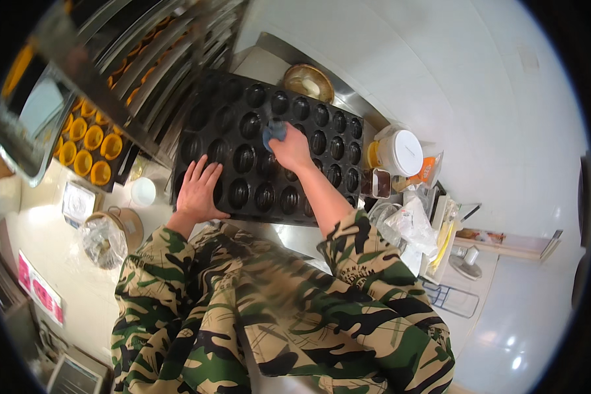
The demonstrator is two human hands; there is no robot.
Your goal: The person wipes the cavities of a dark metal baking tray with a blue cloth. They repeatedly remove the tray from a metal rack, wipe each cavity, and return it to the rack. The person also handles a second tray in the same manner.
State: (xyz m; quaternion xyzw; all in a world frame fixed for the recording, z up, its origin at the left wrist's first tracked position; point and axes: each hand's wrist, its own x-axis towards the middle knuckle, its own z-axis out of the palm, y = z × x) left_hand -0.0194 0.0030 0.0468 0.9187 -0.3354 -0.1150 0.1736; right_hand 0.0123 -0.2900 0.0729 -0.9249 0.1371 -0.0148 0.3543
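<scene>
A large black baking tray [229, 140], set with rows of oval moulds, lies before me. My right hand [293, 147] grips a small bluish cloth or pad [274, 134], blurred, over the tray's middle. The moulds under that hand and forearm are partly hidden. On the near left part of the tray rests my left hand [201, 189], palm down, fingers spread and thumb along the near edge. It holds nothing.
At left stands a metal rack [143, 74] of trays, one with yellow baking cups [93, 138]. Behind the tray sits a round brown bowl [309, 84]. A white-lidded tub [404, 152] and plastic bags [411, 224] stand at right. A bag-lined bucket [125, 229] is at lower left.
</scene>
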